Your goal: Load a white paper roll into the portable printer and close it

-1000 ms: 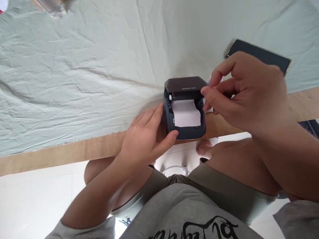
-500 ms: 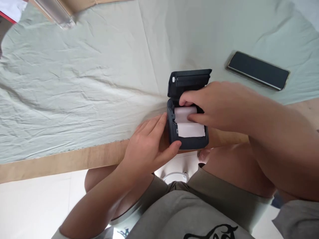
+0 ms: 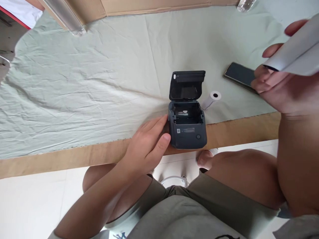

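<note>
Printer (image 3: 188, 142): lid (image 3: 187, 85) up, at the worktop's (image 3: 239, 130) edge; our push could topple it.
Left hand (image 3: 147, 142): our grip, unclosed, rests against its side.
Right hand (image 3: 277, 91): our grip clamps a paper roll (image 3: 295, 51); loosening could unwind it.
Small roll (image 3: 209, 100): beside the printer, easily knocked.

The operator wears a grey fabric T-shirt (image 3: 174, 215) with loose short sleeves (image 3: 296, 227) and a curved black print (image 3: 226, 237), cut off by the view's lower edge, plus olive-grey fabric shorts (image 3: 229, 192) bearing a small dark letter-like marking (image 3: 121, 235) on the left leg.
</note>
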Demonstrator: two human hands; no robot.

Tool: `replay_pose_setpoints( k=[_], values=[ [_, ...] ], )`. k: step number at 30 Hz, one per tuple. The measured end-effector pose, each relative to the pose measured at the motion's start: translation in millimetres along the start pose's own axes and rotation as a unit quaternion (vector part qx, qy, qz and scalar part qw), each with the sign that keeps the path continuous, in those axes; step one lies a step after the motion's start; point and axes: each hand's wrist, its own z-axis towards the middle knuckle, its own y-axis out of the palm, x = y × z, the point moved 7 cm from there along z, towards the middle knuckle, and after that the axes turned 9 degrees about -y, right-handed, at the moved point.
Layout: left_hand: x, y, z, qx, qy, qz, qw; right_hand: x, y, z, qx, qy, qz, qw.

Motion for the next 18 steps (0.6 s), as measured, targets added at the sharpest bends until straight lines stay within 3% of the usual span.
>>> replay_pose_setpoints(
  k=[3,6,12,15,18],
  values=[
    [1,1.3,0,-0.001,-0.002,0.002,1.0,36,-3,-5,0.039,0.073,-0.056,0.995],
    [0,0.9,0,0.005,-0.009,0.003,1.0,49,7,-17,0.034,0.093,-0.153,0.983],
    [-4,1.1,0,0.016,-0.018,0.001,1.0,47,18,-24,-0.025,0.068,-0.299,0.952],
    [-4,2.2,0,0.013,-0.02,0.006,1.0,47,17,-23,-0.049,0.071,-0.324,0.942],
    [-3,3.0,0,0.009,-0.018,0.013,1.0,18,19,-28,-0.027,-0.036,-0.361,0.932]
  ],
)
